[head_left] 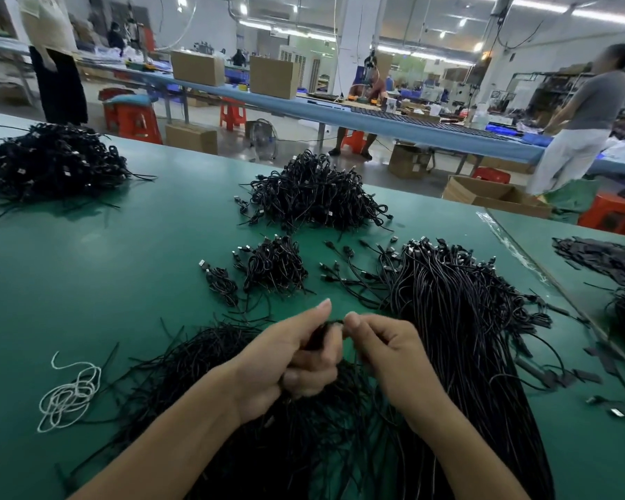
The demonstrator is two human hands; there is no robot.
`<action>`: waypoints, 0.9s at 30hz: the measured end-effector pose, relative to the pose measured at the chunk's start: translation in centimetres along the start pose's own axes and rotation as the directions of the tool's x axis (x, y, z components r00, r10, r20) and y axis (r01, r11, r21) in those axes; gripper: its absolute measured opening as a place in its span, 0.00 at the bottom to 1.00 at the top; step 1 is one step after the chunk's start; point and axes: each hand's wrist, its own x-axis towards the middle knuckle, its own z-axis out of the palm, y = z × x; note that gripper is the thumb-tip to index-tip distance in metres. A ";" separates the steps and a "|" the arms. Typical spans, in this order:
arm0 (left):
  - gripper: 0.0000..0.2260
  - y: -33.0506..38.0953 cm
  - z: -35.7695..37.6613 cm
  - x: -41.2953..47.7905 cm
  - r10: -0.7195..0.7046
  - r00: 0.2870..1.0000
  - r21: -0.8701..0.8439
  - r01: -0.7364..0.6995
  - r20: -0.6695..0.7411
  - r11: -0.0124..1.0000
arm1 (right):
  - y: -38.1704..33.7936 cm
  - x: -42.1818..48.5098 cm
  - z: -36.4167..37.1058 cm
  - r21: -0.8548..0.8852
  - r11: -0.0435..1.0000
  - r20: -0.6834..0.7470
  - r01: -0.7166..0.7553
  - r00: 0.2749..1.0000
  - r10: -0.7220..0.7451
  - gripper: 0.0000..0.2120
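Fig.: cable-bundling station, head view; clock directions taken from the hands. Green table (pixel 87 265) carries all stock. Largest item, a sheaf of straight black USB cables (pixel 459 337), runs 1 to 5 o'clock with plugs at the far end, prob. laid close by the right hand so the next piece is an easy pick. Finished coils lie in heaps out of the work zone: one at 10 o'clock (pixel 51 160), one at 12 o'clock (pixel 314 196). Loose black ties (pixel 181 359) fan out at 8–9 o'clock, near the left hand. A smaller heap of coils (pixel 275 265) sits just beyond the hands at 11–12 o'clock, apparently the latest output. White string (pixel 69 391) lies tangled at 9 o'clock. Left hand (pixel 289 359) is curled round a coiled cable (pixel 318 337), keeping the loops together; right hand (pixel 386 351) pinches a thin black strand (pixel 336 321) at the coil's top betw. thumb and forefinger, likely a tie being wound on.
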 end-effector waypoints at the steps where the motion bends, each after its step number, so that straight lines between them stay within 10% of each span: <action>1: 0.22 0.2 0.0 0.1 0.052 0.999 -0.133 -0.053 -0.008 0.990 | 0.0 -0.2 0.4 -0.038 0.999 0.047 0.003 0.999 -0.001 0.13; 4: 0.21 0.2 0.2 0.8 0.184 0.971 -0.357 -0.227 -0.150 0.906 | -0.1 -0.7 1.1 -0.245 0.969 0.167 -0.003 0.985 0.046 0.18; 9: 0.19 -1.3 0.1 2.0 0.377 0.857 -0.026 -0.412 -0.351 0.911 | -1.1 -1.1 0.1 -0.584 0.811 0.253 0.027 0.956 0.151 0.15; 12: 0.14 -1.8 -0.2 2.2 0.477 0.790 0.455 -0.287 -0.385 0.843 | -1.8 -1.2 -0.9 -0.593 0.804 0.201 0.047 0.976 0.090 0.13; 16: 0.18 -2.2 0.3 1.9 0.393 0.889 0.844 -0.014 -0.234 0.535 | -1.9 -1.0 -1.8 -0.581 0.812 0.130 0.061 0.991 0.019 0.07; 21: 0.24 -0.8 0.5 0.8 -0.087 0.987 0.402 0.136 -0.138 0.906 | -1.6 -0.6 -2.6 -0.343 0.934 0.041 0.099 0.995 -0.090 0.08; 27: 0.18 0.6 -0.1 0.2 -0.009 0.997 -0.333 0.035 0.079 0.942 | -0.8 -0.3 -0.7 -0.163 0.987 -0.012 0.014 1.000 -0.016 0.12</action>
